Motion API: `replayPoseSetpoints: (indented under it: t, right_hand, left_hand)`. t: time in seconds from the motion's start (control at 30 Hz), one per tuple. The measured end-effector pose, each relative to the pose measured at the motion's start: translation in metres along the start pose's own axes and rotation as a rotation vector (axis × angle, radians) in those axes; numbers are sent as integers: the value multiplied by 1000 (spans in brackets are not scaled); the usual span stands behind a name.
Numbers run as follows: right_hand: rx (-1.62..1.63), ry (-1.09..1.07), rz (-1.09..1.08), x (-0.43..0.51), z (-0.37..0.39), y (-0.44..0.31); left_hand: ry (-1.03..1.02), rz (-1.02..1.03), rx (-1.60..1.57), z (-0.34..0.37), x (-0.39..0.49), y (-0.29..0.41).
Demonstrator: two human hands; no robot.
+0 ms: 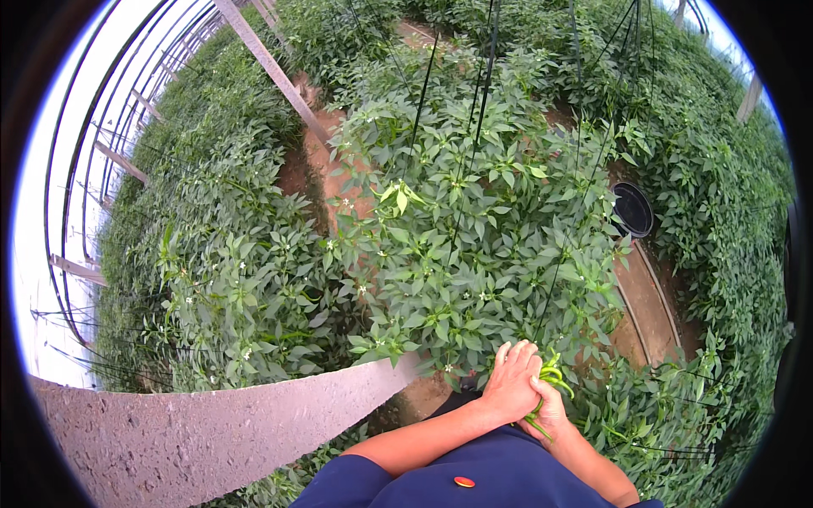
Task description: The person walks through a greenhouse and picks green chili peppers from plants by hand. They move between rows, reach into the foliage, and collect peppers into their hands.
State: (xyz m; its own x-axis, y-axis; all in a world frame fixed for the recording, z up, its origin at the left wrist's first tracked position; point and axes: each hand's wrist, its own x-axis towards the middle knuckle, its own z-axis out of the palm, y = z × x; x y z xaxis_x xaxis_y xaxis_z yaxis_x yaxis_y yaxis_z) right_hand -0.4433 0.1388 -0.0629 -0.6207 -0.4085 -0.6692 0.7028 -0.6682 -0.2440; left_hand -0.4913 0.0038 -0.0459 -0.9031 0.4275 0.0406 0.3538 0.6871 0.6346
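Both hands meet low in front of my dark blue shirt (470,463), around a bunch of slender green chili peppers (556,376). My left hand (513,384) shows its back, with its fingers together and bent over the bunch. Pressed against its side is my right hand (547,411), which grips the peppers with the thumb lying towards the left hand. Pepper tips stick out above and below the right hand; the middle of the bunch is hidden by the hands. Leafy pepper plants (470,273) with small white flowers stand just beyond my fingers.
A rough concrete post (222,432) slants in close at lower left. On the right, a black bucket (633,209) stands by a soil path (646,298) edged with thin pipes. Dark strings (486,95) hang among the plants. Another slanted post (273,66) rises at upper left.
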Motion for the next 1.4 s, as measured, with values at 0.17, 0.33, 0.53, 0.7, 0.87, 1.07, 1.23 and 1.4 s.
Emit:
replayPoseSetpoints:
  t: [0.17,0.33,0.53,0.7,0.87,1.07,1.23,1.4]
  right_hand:
    - [66,57,79,14,3,-19]
    - [-51,60,238,37,-27,-29]
    - [-204,33,314,56,-49,-35]
    - [-248,-114,164,58,-61,-54]
    - [-59,-60,114,53,-91,-82]
    - [110,74,-409,14,-136,-229]
    - [-234,390,-1016,41,-135,-419]
    - [-514,600,-1217,89,-157,-615]
  left_hand:
    - [-344,-159,1,-18,22,3]
    - [-358,-290,-208,-15,27,-17]
    - [-292,-351,-653,34,-4,-34]
    - [-350,-518,-866,28,17,-21]
    - [-43,-464,-762,46,34,-12]
    - [99,-694,-912,62,20,-29]
    - [17,-822,-785,69,-43,-71]
    - [-72,-932,-594,58,-77,-76]
